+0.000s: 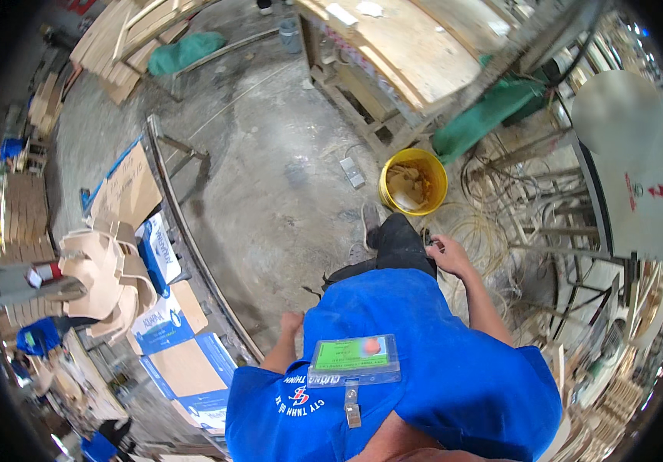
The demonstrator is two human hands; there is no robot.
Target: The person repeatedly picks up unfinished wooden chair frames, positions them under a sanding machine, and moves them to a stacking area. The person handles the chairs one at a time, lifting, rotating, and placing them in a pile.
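Note:
I look down my own front: a blue shirt (431, 346) with a green badge in a clear holder (353, 358). My left hand (291, 322) is a closed fist at my side with nothing seen in it. My right hand (447, 252) hangs beside my black trouser leg (397, 242), fingers curled, just above loose coils of thin pale cane (479, 231) on the floor. I cannot make out anything in it. A yellow bucket (414, 181) holding pale scraps stands just ahead of my grey shoe (368, 227).
A wooden bench (401, 54) with green cloth (489, 112) stands ahead. A long metal rail frame (189, 239) runs down the left, with cardboard boxes (185, 369) and curved plywood pieces (100, 269) beside it. A white machine panel (632, 154) and metal frames crowd the right.

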